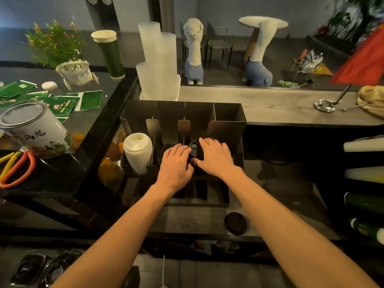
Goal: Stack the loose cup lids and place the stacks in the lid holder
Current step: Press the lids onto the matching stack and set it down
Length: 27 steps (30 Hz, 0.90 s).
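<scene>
A dark metal lid holder [226,113] with several slots stands on the counter in front of me. Its leftmost slot holds a stack of white lids [137,152]. The second slot holds black lids [164,150]. Both my hands are at the third slot, around a stack of black lids [195,149]. My left hand [175,163] touches the stack's left side with its fingers laid over it. My right hand [215,156] curls over the stack's top and right side, thumb underneath. One loose black lid [236,223] lies on the counter near the front edge.
Tall stacks of clear cups [158,59] stand behind the holder. A tea tin [35,129], pliers with orange handles [18,169] and green packets [62,102] lie on the left counter. Cup sleeves [365,173] sit at the right. Black trays [31,269] lie at bottom left.
</scene>
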Tool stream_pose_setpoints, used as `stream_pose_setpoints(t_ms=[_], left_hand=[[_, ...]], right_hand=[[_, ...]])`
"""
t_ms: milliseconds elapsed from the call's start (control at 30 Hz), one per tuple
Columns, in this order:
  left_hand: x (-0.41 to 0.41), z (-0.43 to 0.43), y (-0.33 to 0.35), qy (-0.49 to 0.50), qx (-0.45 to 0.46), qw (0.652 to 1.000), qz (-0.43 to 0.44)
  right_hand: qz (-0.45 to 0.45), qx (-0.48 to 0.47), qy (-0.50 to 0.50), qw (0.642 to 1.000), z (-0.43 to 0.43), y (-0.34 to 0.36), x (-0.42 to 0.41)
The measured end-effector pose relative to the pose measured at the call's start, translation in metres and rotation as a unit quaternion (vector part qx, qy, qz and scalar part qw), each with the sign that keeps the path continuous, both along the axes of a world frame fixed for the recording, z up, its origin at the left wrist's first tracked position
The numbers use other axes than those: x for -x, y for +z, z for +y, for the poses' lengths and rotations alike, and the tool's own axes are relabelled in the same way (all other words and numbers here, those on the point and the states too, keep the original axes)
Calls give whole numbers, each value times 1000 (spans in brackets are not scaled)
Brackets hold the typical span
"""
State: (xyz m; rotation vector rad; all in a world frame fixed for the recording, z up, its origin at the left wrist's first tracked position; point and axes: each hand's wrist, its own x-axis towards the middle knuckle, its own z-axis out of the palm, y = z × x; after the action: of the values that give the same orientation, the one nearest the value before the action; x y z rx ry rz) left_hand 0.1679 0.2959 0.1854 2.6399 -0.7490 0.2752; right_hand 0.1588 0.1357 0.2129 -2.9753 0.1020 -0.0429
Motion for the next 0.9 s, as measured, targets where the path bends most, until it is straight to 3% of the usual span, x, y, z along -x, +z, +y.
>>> stream_pose_setpoints(t_ms=[100,233,667,900], left_hand=[[1,0,2,3,-4,1000,0],[5,0,-2,6,-8,1000,4],[5,-7,8,14,-36,999,17],[14,-11,6,28,20,999,40]], right_hand=[[-39,-32,-13,999,-2,-4,6],[-68,0,-19,998,4,-14,12],[-48,30,-22,998,-1,-11,8],[-60,-56,-10,997,-12,-13,13]])
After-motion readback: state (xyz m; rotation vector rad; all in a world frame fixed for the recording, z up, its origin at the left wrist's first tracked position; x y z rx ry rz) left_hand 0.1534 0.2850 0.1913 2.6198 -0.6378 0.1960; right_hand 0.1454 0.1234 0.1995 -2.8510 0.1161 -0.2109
